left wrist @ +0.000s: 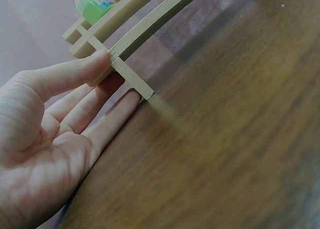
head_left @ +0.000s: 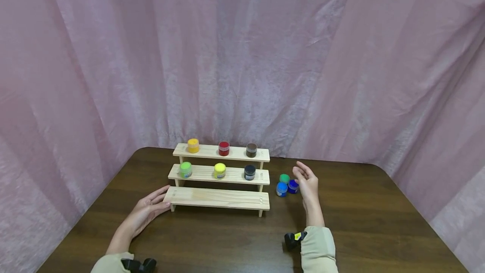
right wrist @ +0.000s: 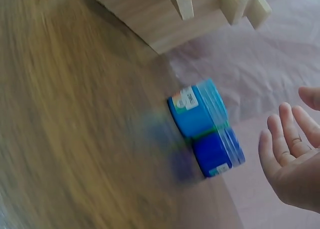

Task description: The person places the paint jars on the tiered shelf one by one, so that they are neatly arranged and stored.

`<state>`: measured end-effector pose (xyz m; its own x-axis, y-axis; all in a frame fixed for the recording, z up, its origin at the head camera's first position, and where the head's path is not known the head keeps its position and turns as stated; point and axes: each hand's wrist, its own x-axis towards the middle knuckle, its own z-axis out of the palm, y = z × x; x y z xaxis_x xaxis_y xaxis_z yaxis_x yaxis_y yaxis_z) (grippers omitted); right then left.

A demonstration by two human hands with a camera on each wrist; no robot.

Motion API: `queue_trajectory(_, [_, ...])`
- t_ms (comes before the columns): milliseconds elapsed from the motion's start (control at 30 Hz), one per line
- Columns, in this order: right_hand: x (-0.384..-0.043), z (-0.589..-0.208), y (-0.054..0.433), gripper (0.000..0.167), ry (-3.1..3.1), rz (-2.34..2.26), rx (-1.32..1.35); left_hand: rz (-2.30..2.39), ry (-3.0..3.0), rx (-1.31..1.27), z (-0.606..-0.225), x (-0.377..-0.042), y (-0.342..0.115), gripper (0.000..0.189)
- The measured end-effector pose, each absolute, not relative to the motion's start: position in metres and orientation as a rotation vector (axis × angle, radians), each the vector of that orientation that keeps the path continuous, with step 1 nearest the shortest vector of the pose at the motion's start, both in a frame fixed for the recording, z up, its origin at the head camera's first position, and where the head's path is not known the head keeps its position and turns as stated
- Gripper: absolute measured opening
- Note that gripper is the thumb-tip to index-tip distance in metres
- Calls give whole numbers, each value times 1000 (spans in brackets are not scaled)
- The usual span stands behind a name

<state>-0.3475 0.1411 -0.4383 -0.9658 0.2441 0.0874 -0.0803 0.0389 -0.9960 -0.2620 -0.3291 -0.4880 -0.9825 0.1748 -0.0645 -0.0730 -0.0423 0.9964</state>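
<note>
My left hand holds the left end of a three-tier wooden display stand. In the left wrist view, the thumb lies against the end of the lowest plank, with fingers at and under it. My right hand hovers beside three small paint jars on the table, fingers loosely extended and holding nothing. These are a light blue jar, a dark blue jar and a green jar. In the right wrist view a gap separates the hand from the jars; the green one is mostly hidden.
On the top tier stand orange-yellow, red and brown jars. The middle tier bears light green, yellow and black ones. A pink curtain hangs behind the brown table.
</note>
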Motion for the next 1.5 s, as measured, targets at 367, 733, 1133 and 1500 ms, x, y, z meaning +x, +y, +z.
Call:
queue_trajectory(367, [-349, -453, 156, 46, -2089, 2048, -207, 2134, 2048, 138, -488, -261, -329, 79])
queue_trajectory(733, [-352, -462, 160, 52, -2304, 2034, -181, 2141, 2030, 149, -488, -261, -331, 80])
queue_trajectory(1133, [-350, -471, 168, 57, -2419, 2040, -78, 2151, 2011, 168, -487, -260, -330, 79])
queue_trajectory(1500, [-351, -476, 169, 53, -2478, 1971, -115, 2153, 2016, 158, -488, -261, -330, 79])
